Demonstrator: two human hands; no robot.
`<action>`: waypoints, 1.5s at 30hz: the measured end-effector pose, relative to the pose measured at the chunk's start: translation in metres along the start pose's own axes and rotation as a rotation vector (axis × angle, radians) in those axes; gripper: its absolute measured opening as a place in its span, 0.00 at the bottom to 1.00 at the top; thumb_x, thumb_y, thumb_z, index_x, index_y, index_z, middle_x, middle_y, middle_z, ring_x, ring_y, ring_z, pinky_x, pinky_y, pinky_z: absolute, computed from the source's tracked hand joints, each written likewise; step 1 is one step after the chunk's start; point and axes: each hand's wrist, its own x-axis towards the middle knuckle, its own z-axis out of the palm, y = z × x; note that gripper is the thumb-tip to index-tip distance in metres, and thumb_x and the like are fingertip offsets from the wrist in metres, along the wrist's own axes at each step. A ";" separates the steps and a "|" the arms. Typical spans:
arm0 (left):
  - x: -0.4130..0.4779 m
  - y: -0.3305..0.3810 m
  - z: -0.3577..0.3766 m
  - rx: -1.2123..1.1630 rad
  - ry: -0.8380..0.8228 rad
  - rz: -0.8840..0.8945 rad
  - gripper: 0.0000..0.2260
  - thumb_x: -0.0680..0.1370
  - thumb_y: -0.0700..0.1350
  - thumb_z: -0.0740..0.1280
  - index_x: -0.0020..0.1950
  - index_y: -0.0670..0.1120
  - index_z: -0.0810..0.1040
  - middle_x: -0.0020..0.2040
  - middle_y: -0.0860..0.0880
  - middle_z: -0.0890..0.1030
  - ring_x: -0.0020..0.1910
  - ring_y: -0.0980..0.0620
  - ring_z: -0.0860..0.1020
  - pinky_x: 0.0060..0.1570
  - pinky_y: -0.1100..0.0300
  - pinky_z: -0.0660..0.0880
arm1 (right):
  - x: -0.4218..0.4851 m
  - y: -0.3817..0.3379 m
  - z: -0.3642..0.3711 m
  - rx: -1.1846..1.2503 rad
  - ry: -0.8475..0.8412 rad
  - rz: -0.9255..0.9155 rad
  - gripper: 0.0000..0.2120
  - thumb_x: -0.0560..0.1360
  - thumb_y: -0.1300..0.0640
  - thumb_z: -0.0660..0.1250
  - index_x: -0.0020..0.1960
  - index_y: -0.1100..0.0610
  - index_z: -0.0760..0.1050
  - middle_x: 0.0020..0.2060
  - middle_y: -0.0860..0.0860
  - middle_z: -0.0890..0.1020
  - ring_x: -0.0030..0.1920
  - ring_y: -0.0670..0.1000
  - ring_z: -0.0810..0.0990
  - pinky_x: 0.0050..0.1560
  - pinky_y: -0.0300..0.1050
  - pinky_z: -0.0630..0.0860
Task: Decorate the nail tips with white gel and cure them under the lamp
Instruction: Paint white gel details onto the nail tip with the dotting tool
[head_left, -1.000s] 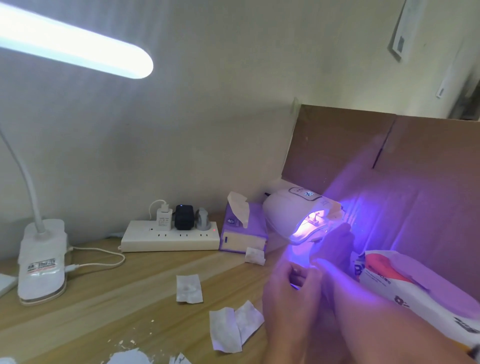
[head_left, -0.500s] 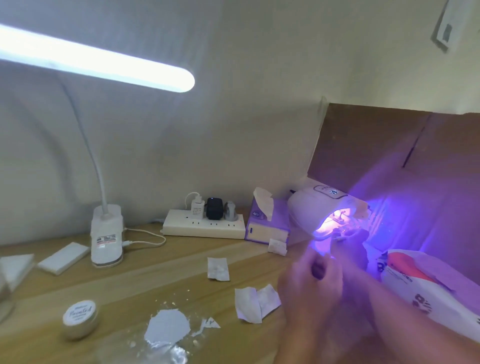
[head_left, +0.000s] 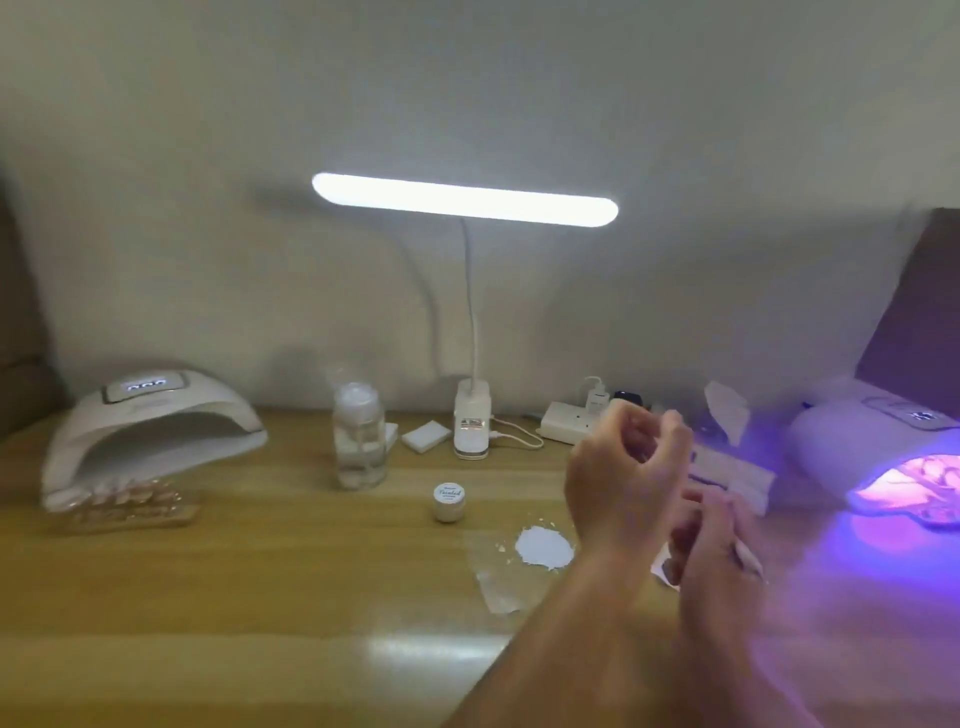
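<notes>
At the right-centre of the desk, the left hand (head_left: 628, 467) was raised with its fingers curled inward toward the thumb. Motion blur hid whether they pinched anything or closed on nothing. Just below and to its right, the right hand (head_left: 711, 545) gripped a thin stick (head_left: 749, 560), probably the gel brush, though how the fingers lay on it was too smeared to read.

A second earlier both hands had been crowded at the mouth of the lit curing lamp (head_left: 852, 441). They had since drawn back from it, and the head had swung left, so that lamp now sat at the far right edge. It still glowed violet, with pale nail tips (head_left: 930, 480) showing inside. That batch was judged to be under cure, with the hands free for the next round.

The turn had brought the working things into sight. The white gel jar (head_left: 448, 500) stood closed near the middle of the table (head_left: 260, 597). A white dab (head_left: 544, 547) lay on a clear sheet just left of the left wrist. Further left, a second curing lamp (head_left: 150, 431) stood unlit, with a rack of nail tips (head_left: 130, 501) at its opening. These were possibly the next ones to paint.
</notes>
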 end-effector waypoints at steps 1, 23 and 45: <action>0.005 -0.007 -0.028 0.075 0.036 0.036 0.10 0.73 0.55 0.67 0.35 0.54 0.72 0.29 0.56 0.75 0.29 0.60 0.74 0.32 0.65 0.71 | -0.006 0.002 0.002 -0.012 -0.050 0.010 0.13 0.79 0.45 0.58 0.46 0.48 0.78 0.26 0.46 0.73 0.24 0.43 0.68 0.22 0.34 0.64; 0.041 -0.101 -0.444 0.893 0.480 -0.678 0.40 0.63 0.54 0.81 0.66 0.43 0.61 0.67 0.40 0.73 0.65 0.38 0.72 0.63 0.48 0.71 | 0.004 0.015 0.003 -0.246 -0.271 0.228 0.12 0.86 0.55 0.50 0.57 0.62 0.69 0.33 0.58 0.70 0.13 0.45 0.67 0.11 0.30 0.57; 0.000 -0.069 -0.439 0.753 0.059 -0.283 0.09 0.67 0.49 0.80 0.43 0.52 0.82 0.44 0.57 0.83 0.46 0.52 0.80 0.41 0.63 0.73 | -0.010 0.022 0.001 -0.272 -0.198 0.130 0.12 0.81 0.43 0.60 0.46 0.51 0.68 0.33 0.54 0.79 0.26 0.50 0.70 0.16 0.33 0.64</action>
